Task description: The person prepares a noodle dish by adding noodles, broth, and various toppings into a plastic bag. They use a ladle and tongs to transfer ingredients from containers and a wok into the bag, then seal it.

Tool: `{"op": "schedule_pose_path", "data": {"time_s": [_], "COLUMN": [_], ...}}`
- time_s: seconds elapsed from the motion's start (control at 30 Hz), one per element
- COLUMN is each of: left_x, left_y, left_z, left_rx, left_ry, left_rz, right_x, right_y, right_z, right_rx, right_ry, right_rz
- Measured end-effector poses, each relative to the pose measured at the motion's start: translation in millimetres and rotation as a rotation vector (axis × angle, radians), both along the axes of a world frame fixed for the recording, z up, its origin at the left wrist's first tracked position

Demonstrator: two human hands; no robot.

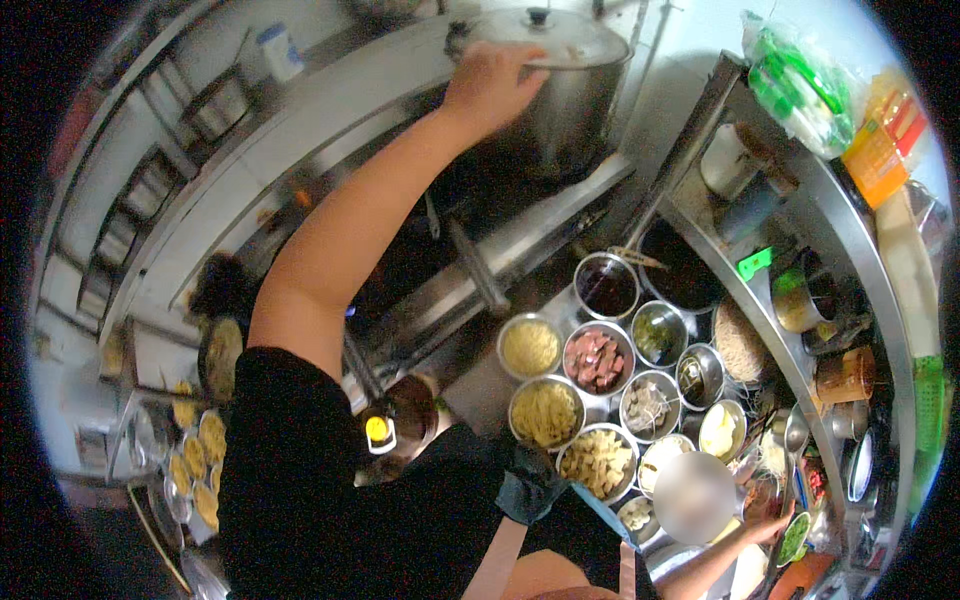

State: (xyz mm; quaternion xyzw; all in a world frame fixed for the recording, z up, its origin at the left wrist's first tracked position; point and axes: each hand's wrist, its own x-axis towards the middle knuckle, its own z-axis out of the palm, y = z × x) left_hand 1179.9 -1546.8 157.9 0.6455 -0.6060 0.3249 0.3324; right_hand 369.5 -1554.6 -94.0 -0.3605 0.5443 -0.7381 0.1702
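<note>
My left hand (499, 82) reaches up from a black sleeve to the near side of a large metal stockpot (566, 112). It overlaps the rim of the pot's glass lid (574, 37); thumb and fingers are apart, slightly blurred, and contact is unclear. What appears to be my right hand (772, 525) is at the lower right, beside a small bowl of chopped greens (793, 538) and a metal ladle (795, 431); its grip is unclear. Between the hands stand several round metal containers, with pink meat chunks (598, 360), yellowish noodles (546, 412), pale cubes (598, 461) and dark liquid (606, 285).
A steel shelf (757, 315) curves along the right, with cups below and bagged packets (802, 90) above. A metal rail (480, 266) crosses the dark stove area under my left arm. Yellowish round pieces (199, 457) lie at far left. A blurred patch hides some containers.
</note>
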Motion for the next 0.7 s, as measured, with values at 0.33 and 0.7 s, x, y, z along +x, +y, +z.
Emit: {"op": "schedule_pose_path", "data": {"time_s": [0.33, 0.7], "left_x": [96.1, 74.4], "left_y": [-152.8, 1.7], "left_z": [41.5, 11.3], "left_rx": [0.431, 0.324], "left_ry": [0.225, 0.241], "left_rz": [0.425, -0.145], "right_x": [42.7, 319.8], "right_y": [124.8, -49.3], "right_z": [77.5, 235.5], "right_rx": [0.125, -0.067], "right_ry": [0.063, -0.062], "right_rz": [0.067, 0.772]}}
